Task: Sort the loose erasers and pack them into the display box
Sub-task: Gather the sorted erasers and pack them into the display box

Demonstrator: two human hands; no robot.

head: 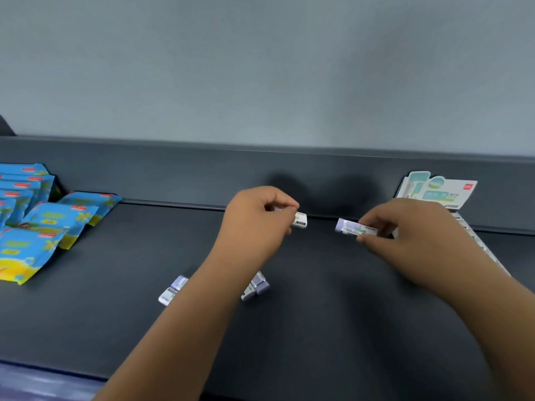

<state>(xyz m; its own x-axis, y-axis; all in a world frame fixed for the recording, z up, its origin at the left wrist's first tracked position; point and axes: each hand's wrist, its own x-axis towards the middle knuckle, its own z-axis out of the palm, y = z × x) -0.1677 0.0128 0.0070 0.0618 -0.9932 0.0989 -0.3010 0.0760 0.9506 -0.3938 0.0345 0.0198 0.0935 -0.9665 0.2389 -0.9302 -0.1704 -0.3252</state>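
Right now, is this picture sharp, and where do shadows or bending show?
Head view: the loose erasers on the table are smeared, print unreadable; head view: soft shadows fall on the back ledge behind the left hand and right hand, each pinching an eraser; head view: the ledge line looks slightly bowed.

- Bench (318,314): dark slate grey, plain, with a violet-blue strip along the near edge.
- Wall (260,68): pale grey-blue, plain.
- Packets (52,221) at far left: bright blue, yellow splashes and flower shapes, small red labels.
- Display box (437,189): white card, mint and teal panels, a red logo in the corner.
- White eraser (300,219) in the left hand (257,218): white sleeve, dark mark at the end.
- Lilac eraser (351,228) in the right hand (405,227): lilac tip, white sleeve, green print, a fleck of red.
- Loose erasers (173,290): lilac bodies, white sleeves, print too blurred to make out.
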